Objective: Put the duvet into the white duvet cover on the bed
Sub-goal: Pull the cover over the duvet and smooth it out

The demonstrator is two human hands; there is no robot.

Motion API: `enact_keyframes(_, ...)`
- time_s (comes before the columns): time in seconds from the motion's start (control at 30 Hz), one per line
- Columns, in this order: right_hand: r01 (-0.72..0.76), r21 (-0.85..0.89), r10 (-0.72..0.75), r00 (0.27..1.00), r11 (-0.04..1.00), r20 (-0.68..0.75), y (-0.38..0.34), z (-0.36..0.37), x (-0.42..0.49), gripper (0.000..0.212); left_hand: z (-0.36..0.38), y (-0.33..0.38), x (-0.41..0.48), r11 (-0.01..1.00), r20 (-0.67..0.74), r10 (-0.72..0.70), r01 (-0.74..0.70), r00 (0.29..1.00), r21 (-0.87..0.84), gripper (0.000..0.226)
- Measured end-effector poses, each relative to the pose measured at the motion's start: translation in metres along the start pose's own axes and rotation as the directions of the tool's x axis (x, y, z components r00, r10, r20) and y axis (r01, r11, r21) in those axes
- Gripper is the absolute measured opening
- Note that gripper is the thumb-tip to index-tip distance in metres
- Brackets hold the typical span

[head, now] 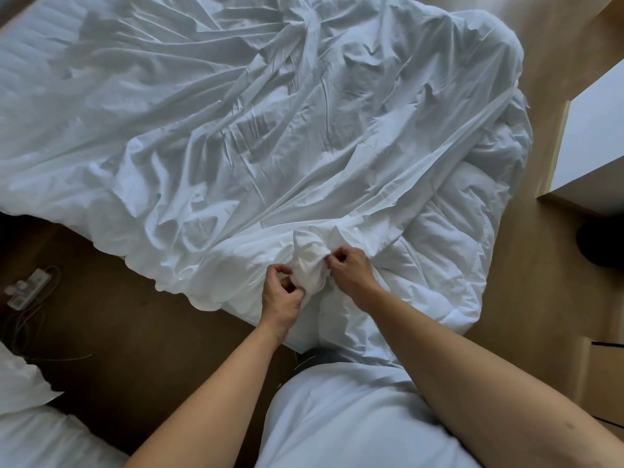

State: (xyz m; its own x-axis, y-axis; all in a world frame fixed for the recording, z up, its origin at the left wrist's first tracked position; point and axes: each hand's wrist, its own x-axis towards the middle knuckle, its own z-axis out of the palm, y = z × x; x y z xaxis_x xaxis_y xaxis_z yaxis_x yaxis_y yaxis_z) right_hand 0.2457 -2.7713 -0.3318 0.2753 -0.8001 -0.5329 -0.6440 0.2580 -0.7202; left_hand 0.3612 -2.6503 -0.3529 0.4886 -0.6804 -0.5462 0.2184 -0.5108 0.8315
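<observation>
The thin white duvet cover (256, 130) lies crumpled across the bed, wrinkled all over. The puffy white duvet (452, 251) bulges out from under it along the right and near edges. At the bed's near edge a bunched knot of white cloth (310, 255) stands up between my hands. My left hand (282, 292) pinches the cloth at its left side with curled fingers. My right hand (351, 266) pinches it from the right. Which layer each hand holds cannot be told.
A white power strip (30, 285) with cables lies on the brown floor at the left. A white pillow (23, 383) sits at the lower left. A white cabinet (594, 143) stands to the right of the bed, with light wooden floor around it.
</observation>
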Motion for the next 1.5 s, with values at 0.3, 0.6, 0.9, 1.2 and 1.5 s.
enact_keyframes(0.3,0.017,-0.043,-0.011,0.990,0.999,0.140,-0.011,-0.003,0.002,0.018,0.006,0.020,0.000,0.947,0.108,-0.110,0.137,0.988,-0.290,0.045)
enact_keyframes(0.6,-0.275,0.180,0.268,0.961,0.944,0.063,0.029,-0.009,0.001,0.016,-0.007,0.016,0.001,0.884,0.158,-0.281,0.320,0.947,-0.340,0.026)
enact_keyframes(0.9,-0.811,0.585,0.840,0.307,-0.015,0.448,0.197,0.012,-0.080,0.075,-0.015,0.016,0.003,0.868,0.253,-0.315,0.385,0.915,-0.312,0.036)
enact_keyframes(1.2,-0.791,0.595,0.753,0.305,-0.141,0.583,0.227,0.059,-0.076,0.030,-0.025,0.008,0.009,0.888,0.300,-0.311,0.389,0.902,-0.247,0.042)
enact_keyframes(1.5,-0.683,0.728,0.427,0.676,0.058,0.600,0.181,0.008,-0.067,0.039,-0.013,-0.005,-0.008,0.921,0.343,-0.284,0.354,0.896,-0.164,0.041)
